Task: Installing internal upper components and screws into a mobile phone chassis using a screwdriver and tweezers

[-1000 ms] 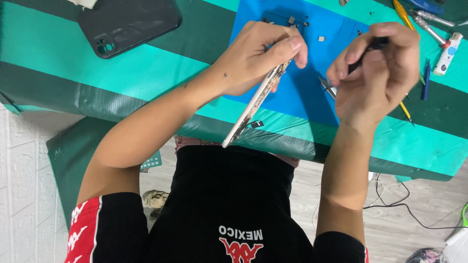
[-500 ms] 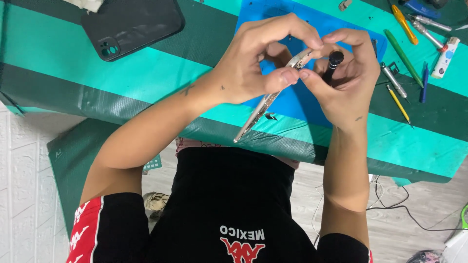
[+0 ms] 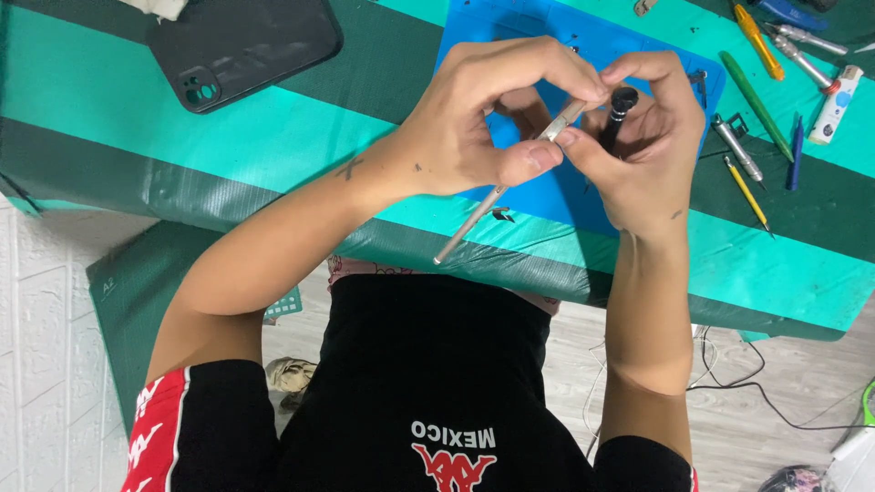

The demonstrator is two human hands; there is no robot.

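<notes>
My left hand [image 3: 474, 128] is pinched tight on the thin silver phone frame [image 3: 497, 196], held edge-on above the near edge of the blue work mat [image 3: 510, 36], and my right hand [image 3: 643, 137] is closed round a black screwdriver [image 3: 618, 114] whose tip meets the frame's upper end. I see a black phone back [image 3: 241, 46] far left on the green striped table [image 3: 137, 118], and loose tools, among them a green pen-shaped tool [image 3: 755, 91], to the right.
</notes>
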